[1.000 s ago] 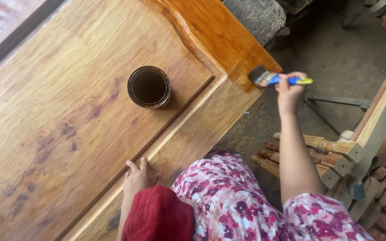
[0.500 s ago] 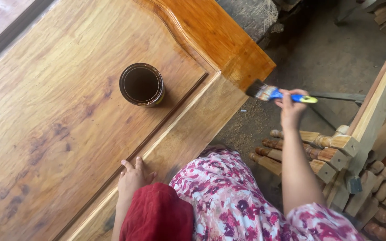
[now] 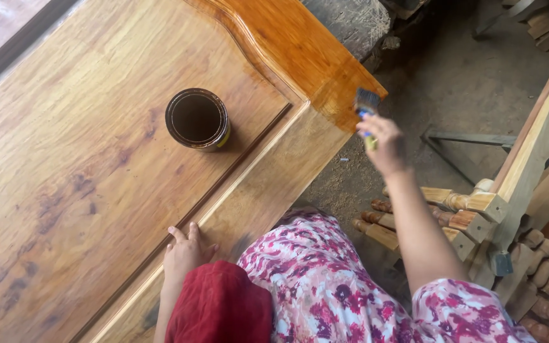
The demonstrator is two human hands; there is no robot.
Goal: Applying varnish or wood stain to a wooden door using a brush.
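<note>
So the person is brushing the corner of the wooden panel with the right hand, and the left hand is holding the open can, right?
Not quite. The head view shows the left hand resting flat on the wooden panel, well apart from the open can. The rest holds: the right hand has the brush at the panel's corner.

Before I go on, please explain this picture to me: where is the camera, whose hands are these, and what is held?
The camera sits on a person's head and looks down, so both hands are that person's own. The right hand holds a paintbrush at the glossy orange corner of a large wooden panel. The left hand rests flat on the panel's near edge and holds nothing. An open tin of dark liquid stands on the panel. Turned wooden furniture parts lie on the floor at the right.
</note>
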